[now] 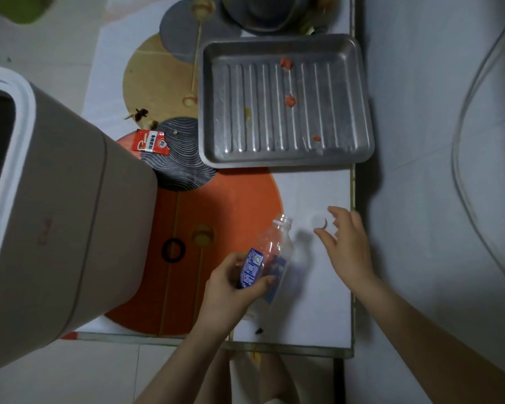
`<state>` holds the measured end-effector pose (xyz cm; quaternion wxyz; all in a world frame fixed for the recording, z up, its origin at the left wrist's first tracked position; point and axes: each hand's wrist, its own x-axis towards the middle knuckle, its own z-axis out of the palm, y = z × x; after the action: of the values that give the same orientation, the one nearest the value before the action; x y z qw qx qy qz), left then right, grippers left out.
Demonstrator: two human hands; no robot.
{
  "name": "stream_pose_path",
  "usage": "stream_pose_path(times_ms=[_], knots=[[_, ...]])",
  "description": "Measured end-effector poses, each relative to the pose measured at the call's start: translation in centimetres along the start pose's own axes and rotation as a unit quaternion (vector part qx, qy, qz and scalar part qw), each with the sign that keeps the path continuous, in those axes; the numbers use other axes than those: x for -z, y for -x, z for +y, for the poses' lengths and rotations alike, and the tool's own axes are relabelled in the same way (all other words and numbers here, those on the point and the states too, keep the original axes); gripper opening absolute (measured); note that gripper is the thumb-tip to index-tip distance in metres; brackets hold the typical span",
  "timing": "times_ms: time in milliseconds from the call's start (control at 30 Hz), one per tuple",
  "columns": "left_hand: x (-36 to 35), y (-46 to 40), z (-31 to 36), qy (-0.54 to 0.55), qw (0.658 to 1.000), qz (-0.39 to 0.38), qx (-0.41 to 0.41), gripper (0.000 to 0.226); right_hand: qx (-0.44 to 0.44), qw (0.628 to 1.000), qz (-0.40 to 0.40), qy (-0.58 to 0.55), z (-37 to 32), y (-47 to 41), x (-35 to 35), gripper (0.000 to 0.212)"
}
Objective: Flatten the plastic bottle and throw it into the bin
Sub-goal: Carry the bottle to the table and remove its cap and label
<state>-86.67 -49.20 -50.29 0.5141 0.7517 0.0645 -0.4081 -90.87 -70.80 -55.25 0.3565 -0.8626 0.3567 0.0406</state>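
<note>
A clear plastic bottle (274, 249) with a blue label has no cap on, and its open neck points up and away from me. My left hand (231, 287) grips its lower half over the table's front part. My right hand (344, 243) hovers to the right of the bottle, and its fingertips pinch the white bottle cap (319, 221). The tall beige bin (64, 217) with a white rim stands at the left, its dark opening at the far left edge.
A ribbed metal tray (286, 103) with food scraps lies at the back of the table. A red sachet (150, 142) lies near the bin and a black ring (173, 249) rests on the orange patch. The table edge (352, 258) runs close to my right hand.
</note>
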Motion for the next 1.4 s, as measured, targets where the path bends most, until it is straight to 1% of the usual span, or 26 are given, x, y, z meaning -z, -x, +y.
stream_pose_path(times_ms=[67, 100, 167, 233, 267, 333, 367, 433, 500, 567, 633, 667, 700, 767, 800, 833, 867, 933, 1000, 1033, 1100, 1200, 1233, 1300, 1367, 1400], knots=[[-0.5, -0.2, 0.4, 0.026, 0.999, 0.009, 0.019, 0.031, -0.024, 0.996, 0.017, -0.087, -0.5, 2.0, 0.5, 0.035], [-0.9, -0.1, 0.7, 0.042, 0.999, 0.011, 0.032, 0.030, -0.034, 0.991, -0.002, -0.126, -0.8, 3.3, 0.7, 0.034], [-1.8, -0.3, 1.1, 0.080, 0.995, 0.007, 0.055, 0.029, -0.050, 0.973, -0.089, -0.206, -1.7, 5.6, 0.7, 0.042], [-2.7, -0.5, 1.4, 0.120, 0.990, -0.009, 0.072, 0.029, -0.080, 0.945, -0.176, -0.263, -2.7, 7.4, 0.6, 0.061], [-3.1, -0.7, 1.5, 0.135, 0.987, -0.017, 0.080, 0.030, -0.085, 0.940, -0.197, -0.267, -2.9, 7.9, 0.4, 0.073], [-3.7, -1.2, 1.3, 0.157, 0.982, -0.033, 0.099, 0.034, -0.081, 0.950, -0.192, -0.230, -2.8, 8.5, -0.2, 0.095], [-3.8, -1.5, 1.1, 0.164, 0.980, -0.043, 0.105, 0.035, -0.080, 0.959, -0.177, -0.206, -2.7, 8.6, -0.5, 0.100], [-4.1, -2.0, 0.6, 0.158, 0.980, -0.056, 0.107, 0.034, -0.062, 0.974, -0.155, -0.151, -2.3, 8.3, -1.1, 0.103], [-4.3, -2.5, 0.1, 0.109, 0.989, -0.032, 0.097, 0.034, -0.011, 0.986, -0.147, -0.075, -1.8, 7.9, -1.6, 0.100], [-4.3, -3.0, -0.3, 0.039, 0.997, 0.011, 0.064, 0.037, 0.035, 0.987, -0.155, -0.020, -1.6, 7.2, -1.8, 0.099], [-4.0, -3.3, -0.4, -0.048, 0.997, 0.054, 0.027, 0.049, 0.066, 0.981, -0.180, 0.005, -1.6, 6.4, -1.8, 0.098], [-3.8, -3.4, -0.5, -0.095, 0.992, 0.080, 0.013, 0.062, 0.086, 0.978, -0.188, 0.027, -1.6, 6.1, -1.8, 0.096], [-3.7, -3.4, -0.6, -0.148, 0.983, 0.110, 0.002, 0.079, 0.108, 0.974, -0.193, 0.052, -1.6, 5.8, -1.8, 0.093], [-3.4, -3.3, -0.7, -0.258, 0.951, 0.168, -0.028, 0.114, 0.140, 0.965, -0.204, 0.083, -1.5, 5.4, -1.8, 0.087], [-3.2, -3.3, -0.7, -0.313, 0.932, 0.175, -0.059, 0.122, 0.148, 0.961, -0.215, 0.090, -1.5, 5.2, -1.7, 0.084], [-3.1, -3.4, -0.8, -0.366, 0.911, 0.163, -0.098, 0.125, 0.155, 0.957, -0.228, 0.097, -1.3, 5.1, -1.7, 0.082], [-3.0, -3.7, -0.9, -0.416, 0.890, 0.133, -0.135, 0.122, 0.159, 0.952, -0.240, 0.103, -1.2, 5.0, -1.7, 0.081], [-2.6, -4.5, -1.1, -0.500, 0.845, 0.050, -0.182, 0.104, 0.163, 0.945, -0.261, 0.108, -1.0, 4.8, -1.5, 0.080], [-2.1, -5.0, -1.5, -0.559, 0.806, -0.003, -0.195, 0.080, 0.155, 0.944, -0.277, 0.089, -1.0, 4.6, -1.4, 0.081], [-1.8, -5.1, -1.8, -0.571, 0.799, -0.010, -0.190, 0.072, 0.140, 0.949, -0.272, 0.072, -1.0, 4.5, -1.3, 0.080], [-1.4, -5.0, -2.4, -0.577, 0.798, -0.001, -0.174, 0.066, 0.102, 0.969, -0.219, 0.044, -1.5, 4.2, -1.7, 0.069], [-0.8, -4.4, -3.0, -0.585, 0.797, 0.003, -0.152, 0.066, 0.087, 0.988, -0.109, 0.063, -3.2, 3.4, -3.4, 0.052], [-0.6, -4.1, -3.1, -0.581, 0.800, -0.001, -0.148, 0.065, 0.090, 0.989, -0.092, 0.075, -3.8, 3.2, -4.0, 0.050], [-0.3, -3.7, -3.0, -0.554, 0.819, 0.001, -0.151, 0.059, 0.100, 0.987, -0.077, 0.104, -4.6, 2.9, -5.3, 0.050], [-0.3, -3.6, -2.4, -0.522, 0.835, 0.043, -0.170, 0.058, 0.106, 0.982, -0.060, 0.144, -4.9, 2.8, -6.4, 0.050], [-0.4, -3.9, -2.0, -0.513, 0.836, 0.072, -0.179, 0.061, 0.103, 0.980, -0.053, 0.162, -5.0, 2.8, -6.9, 0.050]])
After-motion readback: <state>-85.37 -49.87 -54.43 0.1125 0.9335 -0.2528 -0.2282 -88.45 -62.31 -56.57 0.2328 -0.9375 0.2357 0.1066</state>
